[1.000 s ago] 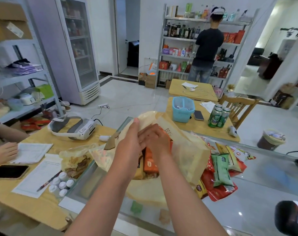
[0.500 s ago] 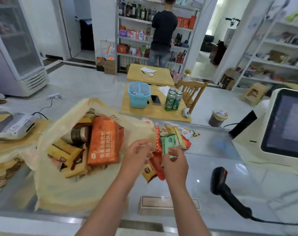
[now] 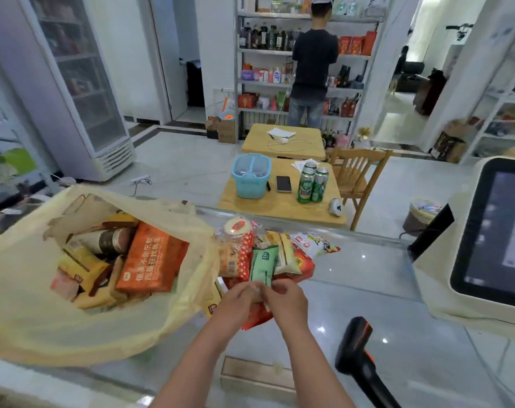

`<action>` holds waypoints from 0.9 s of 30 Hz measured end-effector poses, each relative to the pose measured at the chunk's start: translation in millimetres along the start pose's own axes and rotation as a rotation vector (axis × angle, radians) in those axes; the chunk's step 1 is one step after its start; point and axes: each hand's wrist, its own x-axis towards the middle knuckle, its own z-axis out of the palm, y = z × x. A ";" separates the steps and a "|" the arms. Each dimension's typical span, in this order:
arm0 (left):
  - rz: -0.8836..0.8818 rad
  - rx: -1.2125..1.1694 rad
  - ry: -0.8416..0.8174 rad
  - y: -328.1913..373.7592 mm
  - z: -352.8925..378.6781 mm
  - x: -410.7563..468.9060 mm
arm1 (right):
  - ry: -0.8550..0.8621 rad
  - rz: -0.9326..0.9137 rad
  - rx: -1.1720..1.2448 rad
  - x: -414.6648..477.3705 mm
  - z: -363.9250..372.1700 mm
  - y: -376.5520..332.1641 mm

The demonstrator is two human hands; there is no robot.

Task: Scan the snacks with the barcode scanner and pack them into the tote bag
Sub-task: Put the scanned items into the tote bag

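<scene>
Counter (image 3: 368, 293): tote bag (image 3: 44, 319), snacks (image 3: 283, 257), scanner (image 3: 357, 348).

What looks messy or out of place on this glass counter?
The pale yellow tote bag slumps on its side, mouth gaping, its flat orange packet near the rim. Beside it, loose snack packets lie in a jumbled heap.

head cam | wide-angle, worn on person's head | faces forward and down across glass counter (image 3: 368, 290) | close above left hand (image 3: 238, 301) and right hand (image 3: 284, 298)

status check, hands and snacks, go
Hands: left hand and right hand pinch green packet at its near end. Untouched scanner on counter, right side. Open tote bag at left, nothing between.
</scene>
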 end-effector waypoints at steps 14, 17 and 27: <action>0.737 1.004 0.227 -8.4 2.6 12.2 | -0.132 -0.121 0.253 -0.8 -51.2 -8.8; 0.741 1.164 0.166 0.6 4.8 19.7 | -0.212 -0.229 0.166 -7.3 -68.9 -16.0; 0.418 0.274 -0.244 34.7 7.4 0.4 | -0.099 -0.235 0.322 -45.1 -98.2 -31.4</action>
